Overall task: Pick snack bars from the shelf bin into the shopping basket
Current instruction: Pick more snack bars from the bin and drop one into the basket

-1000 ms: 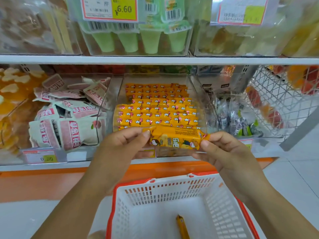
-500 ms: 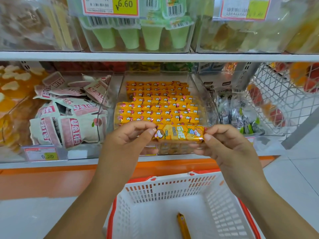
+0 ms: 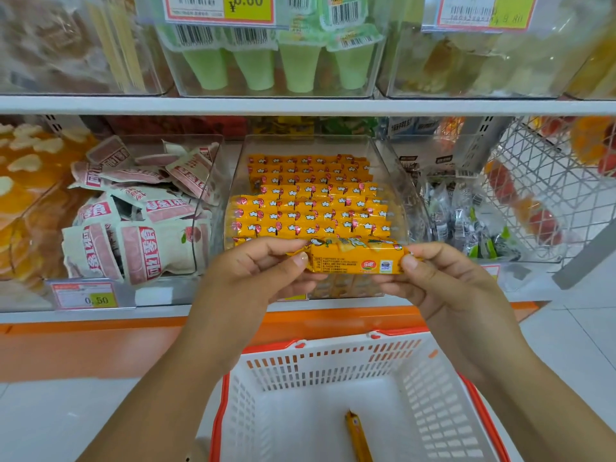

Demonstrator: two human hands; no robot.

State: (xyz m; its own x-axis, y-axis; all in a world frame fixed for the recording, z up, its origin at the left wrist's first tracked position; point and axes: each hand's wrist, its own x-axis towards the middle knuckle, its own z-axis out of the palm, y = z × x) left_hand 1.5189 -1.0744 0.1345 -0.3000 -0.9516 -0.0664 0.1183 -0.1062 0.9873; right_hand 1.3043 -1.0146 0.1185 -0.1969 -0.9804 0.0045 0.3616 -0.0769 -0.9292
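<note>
A yellow snack bar [image 3: 355, 258] is held level in front of the shelf, its printed back side turned toward me. My left hand [image 3: 256, 271] pinches its left end and my right hand [image 3: 443, 278] pinches its right end. Behind it stands a clear shelf bin [image 3: 396, 181] filled with several rows of the same yellow bars [image 3: 310, 208]. Below my hands is a white shopping basket with an orange rim [image 3: 333, 361]; one yellow bar [image 3: 358, 435] lies on its floor.
A clear bin of pink-and-white packets [image 3: 140, 221] stands to the left, a bin of dark wrapped sweets [image 3: 466, 225] to the right, then a white wire basket [image 3: 546, 181]. The upper shelf [image 3: 300, 106] holds green cups [image 3: 283, 65]. White tiled floor surrounds the basket.
Both hands have rolled the bar between them, so its printed back now faces me instead of the cartoon front. The bar stays at the same height in front of the bin.
</note>
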